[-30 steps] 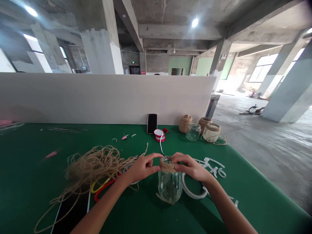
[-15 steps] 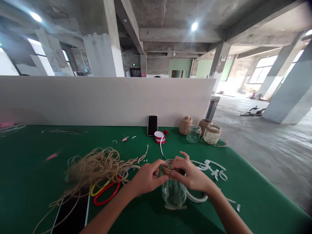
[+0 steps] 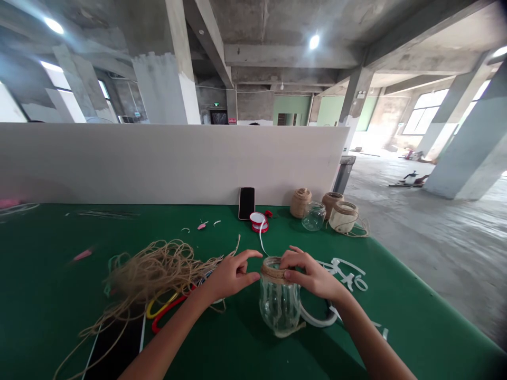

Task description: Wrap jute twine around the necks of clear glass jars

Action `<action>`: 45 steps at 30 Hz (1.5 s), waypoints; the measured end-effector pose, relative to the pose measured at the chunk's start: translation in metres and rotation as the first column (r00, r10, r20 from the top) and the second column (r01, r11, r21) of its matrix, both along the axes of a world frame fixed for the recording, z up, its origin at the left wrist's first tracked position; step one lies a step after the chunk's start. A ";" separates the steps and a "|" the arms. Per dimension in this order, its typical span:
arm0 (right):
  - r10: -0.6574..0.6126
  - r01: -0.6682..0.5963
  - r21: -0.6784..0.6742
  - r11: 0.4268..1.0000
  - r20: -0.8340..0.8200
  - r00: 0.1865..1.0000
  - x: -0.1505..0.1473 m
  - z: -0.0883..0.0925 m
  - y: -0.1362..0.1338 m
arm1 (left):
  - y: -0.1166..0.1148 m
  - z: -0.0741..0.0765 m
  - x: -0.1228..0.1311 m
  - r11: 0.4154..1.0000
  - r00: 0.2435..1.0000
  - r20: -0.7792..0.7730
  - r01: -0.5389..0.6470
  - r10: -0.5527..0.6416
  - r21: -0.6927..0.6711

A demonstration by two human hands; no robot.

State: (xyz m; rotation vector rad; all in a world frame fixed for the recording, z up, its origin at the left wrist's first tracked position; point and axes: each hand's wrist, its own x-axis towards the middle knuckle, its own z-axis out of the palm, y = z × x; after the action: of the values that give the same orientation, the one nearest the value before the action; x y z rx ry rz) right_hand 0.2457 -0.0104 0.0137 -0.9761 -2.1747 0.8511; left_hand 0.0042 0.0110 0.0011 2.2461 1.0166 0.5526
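Observation:
A clear glass jar (image 3: 279, 306) stands on the green table (image 3: 47, 295) in front of me, its neck wound with brown twine (image 3: 273, 273). My left hand (image 3: 232, 273) pinches the twine at the left of the neck. On the right side of the neck my right hand (image 3: 312, 274) presses its fingertips on the twine band. A loose end of twine curls at the jar's base (image 3: 291, 331). The tangled heap of jute twine (image 3: 154, 272) lies to the left of my left hand.
Red and yellow scissors handles (image 3: 168, 311) lie under the twine heap. White tape strips (image 3: 343, 269) and a tape ring (image 3: 317, 319) sit right of the jar. At the back stand a phone (image 3: 246, 202), a red-white tape roll (image 3: 259, 220), and several jars (image 3: 315, 215), some twine-wrapped, against a white partition (image 3: 158, 161).
The jar was tipped toward me half a second ago and now stands upright again. Both hands stayed at the neck, shifting slightly along the twine band.

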 end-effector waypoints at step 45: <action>0.130 -0.140 -0.068 0.988 -0.132 0.983 0.002 -0.003 0.004 | -0.004 0.007 -0.002 0.999 0.999 0.019 0.050 -0.050 0.015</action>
State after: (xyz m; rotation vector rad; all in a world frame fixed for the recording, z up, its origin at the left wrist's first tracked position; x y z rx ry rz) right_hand 0.2476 -0.0069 0.0103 -0.7942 -2.1307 1.0385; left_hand 0.0019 0.0068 0.0080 2.2685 0.9471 0.5607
